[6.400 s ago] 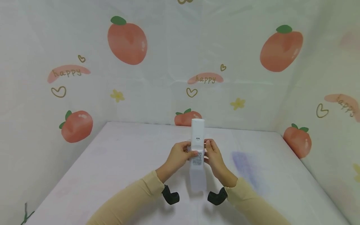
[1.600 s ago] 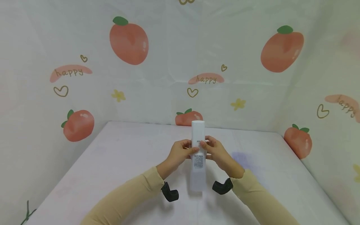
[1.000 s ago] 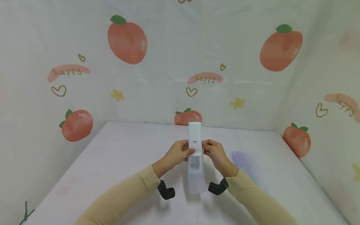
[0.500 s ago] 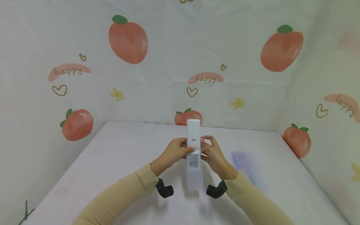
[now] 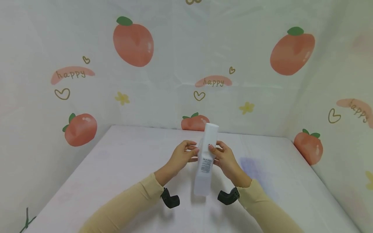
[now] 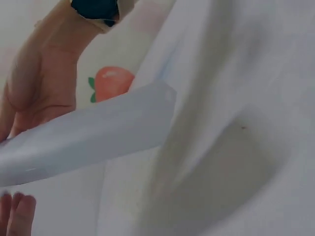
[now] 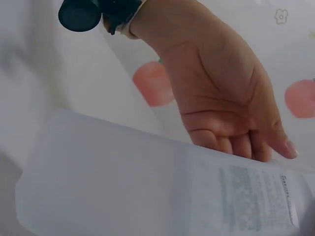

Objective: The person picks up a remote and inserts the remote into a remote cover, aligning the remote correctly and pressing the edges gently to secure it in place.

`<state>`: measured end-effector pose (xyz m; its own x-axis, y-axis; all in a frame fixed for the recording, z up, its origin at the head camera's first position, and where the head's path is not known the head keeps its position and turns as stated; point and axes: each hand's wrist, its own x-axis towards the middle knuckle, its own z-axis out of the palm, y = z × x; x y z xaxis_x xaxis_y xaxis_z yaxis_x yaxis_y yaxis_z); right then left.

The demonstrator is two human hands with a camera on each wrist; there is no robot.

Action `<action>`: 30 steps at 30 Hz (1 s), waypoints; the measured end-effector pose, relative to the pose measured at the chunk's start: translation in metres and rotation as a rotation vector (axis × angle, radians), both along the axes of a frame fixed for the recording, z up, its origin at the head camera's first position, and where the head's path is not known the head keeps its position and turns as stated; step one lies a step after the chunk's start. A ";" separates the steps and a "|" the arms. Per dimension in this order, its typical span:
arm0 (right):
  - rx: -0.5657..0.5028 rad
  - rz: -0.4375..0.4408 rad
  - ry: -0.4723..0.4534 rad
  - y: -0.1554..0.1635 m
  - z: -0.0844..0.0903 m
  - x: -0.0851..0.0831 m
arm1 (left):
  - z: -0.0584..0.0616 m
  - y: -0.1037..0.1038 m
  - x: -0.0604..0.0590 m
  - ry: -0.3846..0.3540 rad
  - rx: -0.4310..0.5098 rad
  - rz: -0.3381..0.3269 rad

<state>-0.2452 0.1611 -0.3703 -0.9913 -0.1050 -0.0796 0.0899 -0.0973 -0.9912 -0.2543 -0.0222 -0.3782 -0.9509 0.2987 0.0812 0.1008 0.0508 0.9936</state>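
Note:
A long white plastic device (image 5: 205,161) with a printed label and a translucent lower end stands tilted, its top leaning right, in the head view. My right hand (image 5: 230,161) grips its upper part, thumb across the labelled side and fingers behind. Beside its left edge my left hand (image 5: 179,158) has loose, spread fingers. A gap separates the left fingertips (image 6: 22,214) from the device in the left wrist view. From the right wrist, the left hand (image 7: 221,98) shows its palm, with its fingers partly hidden behind the device (image 7: 123,172).
The white table (image 5: 131,145) carries a faint purple stain (image 5: 252,170) on the right. Behind it hangs a white cloth (image 5: 175,48) printed with peaches and "happy". A black camera mount (image 5: 170,199) sits on the left wrist, another mount (image 5: 228,196) on the right.
Over the last half second the device has tipped rightward at its top. My left thumb has come off it, and my right thumb has moved onto its labelled side.

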 end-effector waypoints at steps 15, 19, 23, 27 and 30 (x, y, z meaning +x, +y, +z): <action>0.217 0.072 0.042 -0.015 -0.001 0.006 | -0.004 0.011 -0.012 -0.183 0.003 0.198; 0.244 0.110 0.021 -0.016 0.000 0.005 | -0.003 0.011 -0.014 -0.194 -0.006 0.195; 0.216 0.139 0.023 -0.007 0.003 0.003 | -0.004 0.013 -0.010 -0.213 0.052 0.186; 0.137 0.128 0.000 0.002 0.008 0.001 | 0.000 0.013 -0.005 -0.193 0.150 0.172; 0.112 0.126 -0.013 0.006 0.011 -0.001 | 0.001 0.013 -0.003 -0.155 0.154 0.135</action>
<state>-0.2459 0.1671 -0.3596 -0.9696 -0.2184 -0.1107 0.1074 0.0271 -0.9939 -0.2572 -0.0094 -0.3776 -0.9859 0.1638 -0.0336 -0.0504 -0.0996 0.9937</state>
